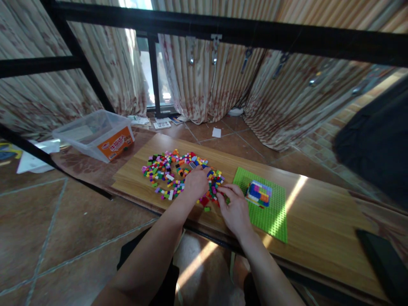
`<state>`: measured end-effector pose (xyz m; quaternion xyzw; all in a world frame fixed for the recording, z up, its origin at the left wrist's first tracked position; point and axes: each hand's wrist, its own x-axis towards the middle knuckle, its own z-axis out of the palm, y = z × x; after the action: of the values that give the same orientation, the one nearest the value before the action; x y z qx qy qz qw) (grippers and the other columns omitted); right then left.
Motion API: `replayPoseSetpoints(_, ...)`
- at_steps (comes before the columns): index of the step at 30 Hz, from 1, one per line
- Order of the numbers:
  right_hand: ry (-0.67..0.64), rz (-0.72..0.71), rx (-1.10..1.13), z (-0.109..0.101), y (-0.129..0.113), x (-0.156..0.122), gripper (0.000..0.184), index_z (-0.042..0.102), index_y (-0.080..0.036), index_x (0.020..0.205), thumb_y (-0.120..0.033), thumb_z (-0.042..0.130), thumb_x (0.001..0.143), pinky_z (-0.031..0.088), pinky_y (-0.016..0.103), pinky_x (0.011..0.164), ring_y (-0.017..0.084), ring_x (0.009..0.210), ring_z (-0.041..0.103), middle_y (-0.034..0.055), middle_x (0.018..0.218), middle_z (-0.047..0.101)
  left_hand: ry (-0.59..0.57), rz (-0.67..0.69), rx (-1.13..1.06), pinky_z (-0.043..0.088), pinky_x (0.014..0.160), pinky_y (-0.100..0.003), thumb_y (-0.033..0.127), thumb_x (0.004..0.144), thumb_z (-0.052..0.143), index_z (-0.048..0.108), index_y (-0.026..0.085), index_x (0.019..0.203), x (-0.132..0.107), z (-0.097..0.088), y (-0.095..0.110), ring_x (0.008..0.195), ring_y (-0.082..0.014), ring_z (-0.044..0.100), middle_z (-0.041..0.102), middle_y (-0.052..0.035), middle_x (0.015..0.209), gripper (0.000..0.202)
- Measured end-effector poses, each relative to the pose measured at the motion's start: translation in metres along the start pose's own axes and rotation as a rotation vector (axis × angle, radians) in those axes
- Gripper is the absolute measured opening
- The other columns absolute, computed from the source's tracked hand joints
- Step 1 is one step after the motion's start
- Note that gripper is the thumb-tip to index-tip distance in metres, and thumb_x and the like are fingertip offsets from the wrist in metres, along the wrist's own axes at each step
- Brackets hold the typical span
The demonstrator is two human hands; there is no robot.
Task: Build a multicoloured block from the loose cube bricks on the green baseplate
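Observation:
A spread of small coloured bricks [168, 172] lies on a wooden board [318, 229]. My left hand [196, 182] rests on the right part of the pile, fingers curled down onto the bricks. My right hand [234, 208] sits just right of the pile, fingers bent and pinched at bricks by its edge; what they hold is too small to make out. Right of that hand lies a green baseplate [274, 216] bearing a small multicoloured brick build [259, 193].
A clear plastic box [95, 134] with an orange label stands on the floor at the left. Black metal frame bars [223, 29] cross above. Curtains hang behind. Papers lie on the tiled floor. A dark flat object [382, 263] lies at the board's right end.

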<state>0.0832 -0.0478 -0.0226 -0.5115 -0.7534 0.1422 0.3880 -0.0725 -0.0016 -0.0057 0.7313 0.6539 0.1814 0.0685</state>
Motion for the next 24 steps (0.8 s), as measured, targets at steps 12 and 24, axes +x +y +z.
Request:
replayPoseSetpoints(12,0.026,0.085,0.066,-0.005,-0.006,0.0,0.024,0.072,-0.02,0.096,-0.033,0.054,0.09,0.051,0.039,0.086,0.023,0.094,0.063,0.0109,0.103,0.066,0.034,0.03,-0.09,0.053,0.083,-0.035,0.018,0.084,0.051,0.06,0.016,0.109,-0.005,-0.005,0.008,0.093,-0.0232,0.065,0.064,-0.0105,0.11,0.026)
replayPoseSetpoints(24,0.113,0.488,0.649,-0.013,-0.001,0.014,0.036,0.07,-0.016,0.086,-0.051,0.066,0.076,0.04,0.024,0.052,0.012,0.056,0.052,0.0005,0.068,0.066,-0.035,0.285,-0.521,0.052,0.091,-0.032,0.014,0.084,0.052,0.057,0.02,0.11,-0.022,-0.016,0.026,0.102,-0.0196,0.064,0.068,-0.0062,0.109,0.027)
